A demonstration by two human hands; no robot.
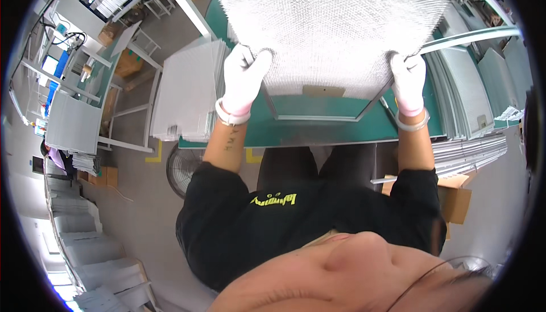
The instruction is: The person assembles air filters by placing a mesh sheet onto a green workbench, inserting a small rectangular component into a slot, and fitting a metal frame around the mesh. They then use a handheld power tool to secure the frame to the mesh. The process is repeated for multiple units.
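Observation:
A large silvery sheet of fine metal mesh [335, 25] is held up over the bench, its lower edge toward me. My left hand [244, 76], in a white glove, is closed on its left edge, thumb on top. On the right edge my gloved right hand [408, 79] grips the same mesh sheet. Below the sheet a thin grey rectangular frame [315, 118] lies on the green bench top [256, 129]; the mesh hides its far part. A small tan patch [323, 91] shows near the mesh's lower edge. Beside my right wrist lies a slim dark tool [389, 111].
Stacked pale panels [187, 87] stand left of the frame, and another panel stack [458, 87] on the right. Under the bench are a round fan [181, 170] and, at right, cardboard boxes [458, 204]. A white post [185, 2] rises at the back left.

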